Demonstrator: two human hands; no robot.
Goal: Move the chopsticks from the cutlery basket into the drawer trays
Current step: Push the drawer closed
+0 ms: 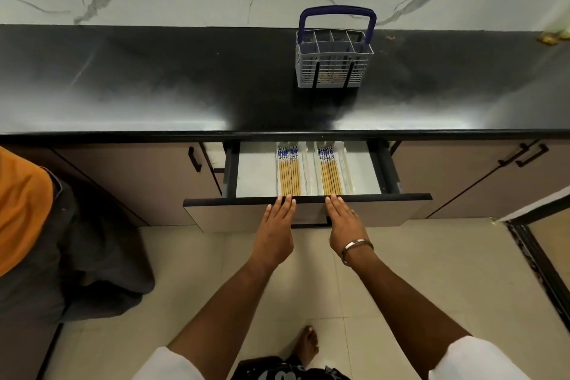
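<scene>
Fingers first: on both hands they're laid out straight and flat, tips resting on the top edge of the drawer front (308, 200), not curled round anything and holding nothing. The left hand (276, 225) sits just below the left tray (303, 170) and the right hand (344, 225), the one with the metal bangle (357, 248), just below the right tray (346, 168). The chopsticks (289, 174) are lying in neat rows in both trays, blue patterned ends toward the back, so the job looks pretty much done to me and the next move is probably pushing the drawer shut. Here's what I'd watch for. Fingertips are right on the lip, so a fast shove could carry them in under the black countertop (185, 86) edge and get them pinched. A hard slam could also make the trays slide in the drawer, since there's bare floor either side of them, and jostle the chopsticks out of line. The cutlery basket (334, 63) sits well back on the counter; there's something pale showing low behind its mesh, can't tell if it's leftover chopsticks, so I'd check before calling it finished.
</scene>
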